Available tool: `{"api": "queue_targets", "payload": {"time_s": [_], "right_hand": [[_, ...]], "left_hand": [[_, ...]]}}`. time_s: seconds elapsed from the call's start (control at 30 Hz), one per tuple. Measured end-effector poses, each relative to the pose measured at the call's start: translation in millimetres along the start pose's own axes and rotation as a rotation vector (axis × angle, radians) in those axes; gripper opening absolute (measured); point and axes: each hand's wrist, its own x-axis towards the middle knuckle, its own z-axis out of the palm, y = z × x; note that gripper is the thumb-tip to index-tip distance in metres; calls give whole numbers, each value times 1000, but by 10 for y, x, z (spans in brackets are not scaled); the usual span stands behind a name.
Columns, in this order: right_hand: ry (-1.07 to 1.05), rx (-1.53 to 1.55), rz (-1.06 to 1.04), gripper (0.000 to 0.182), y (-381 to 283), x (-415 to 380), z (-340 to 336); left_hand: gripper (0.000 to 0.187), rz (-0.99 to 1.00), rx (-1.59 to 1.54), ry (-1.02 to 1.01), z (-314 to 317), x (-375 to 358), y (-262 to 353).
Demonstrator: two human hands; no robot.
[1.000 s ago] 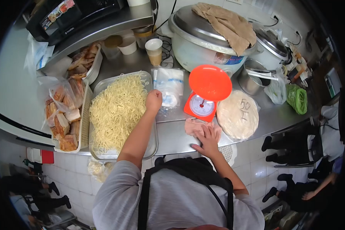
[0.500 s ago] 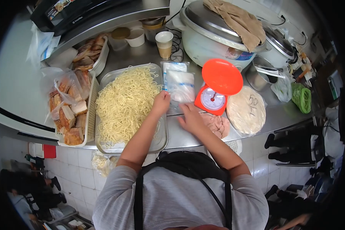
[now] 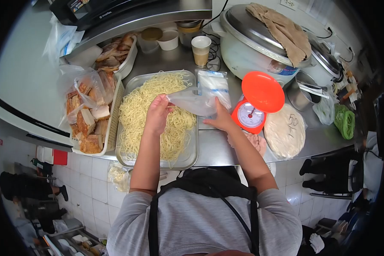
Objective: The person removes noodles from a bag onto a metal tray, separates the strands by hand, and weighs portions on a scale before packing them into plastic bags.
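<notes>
My left hand [image 3: 158, 114] is pinched shut on one end of a clear plastic bag [image 3: 191, 101], over the tray of noodles. The bag stretches sideways from those fingers toward my right hand [image 3: 222, 117]. That hand is open, thumb and fingers apart, at the near edge of a stack of packed plastic bags [image 3: 217, 83]. Whether its fingertips touch the bag is hard to see. Thin yellow noodles [image 3: 151, 128] fill much of a metal tray [image 3: 195, 145] below my left hand. Beside my right hand stands a red kitchen scale [image 3: 251, 114] with a round pan.
Left of the tray, a basket [image 3: 111, 128] holds roasted meat chunks [image 3: 87, 123]. Right of the scale lies a round package marked 50 [image 3: 285, 132]; pinkish raw meat [image 3: 257, 143] is by my right forearm. A cup [image 3: 201, 51] and large cooker [image 3: 260, 40] stand behind.
My left hand has moved left from the bag stack over the noodles, drawing out a clear plastic bag. My right hand has stayed near the stack, thumb and fingers spread. The camera view shifted.
</notes>
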Motion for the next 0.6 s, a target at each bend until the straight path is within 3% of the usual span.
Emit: {"api": "queue_targets", "payload": {"time_s": [0.23,0.33,0.43,0.53,0.6], "right_hand": [[221,119,-203,72,-205,-261,-114],[550,137,-357,68,-474,-263,-312],[646,-99,-513,70,-991,-302,-825],[574,-270,-518,54,-1327,-298,-1129],[461,-232,-521,35,-1162,-205,-1158]], "left_hand": [[5,67,-250,-5,74,32,22],[5,101,-161,23,269,20,136],[5,149,5,-4,402,5,194],[6,140,87,-68,555,-13,216],[6,155,167,-103,621,-30,259]]}}
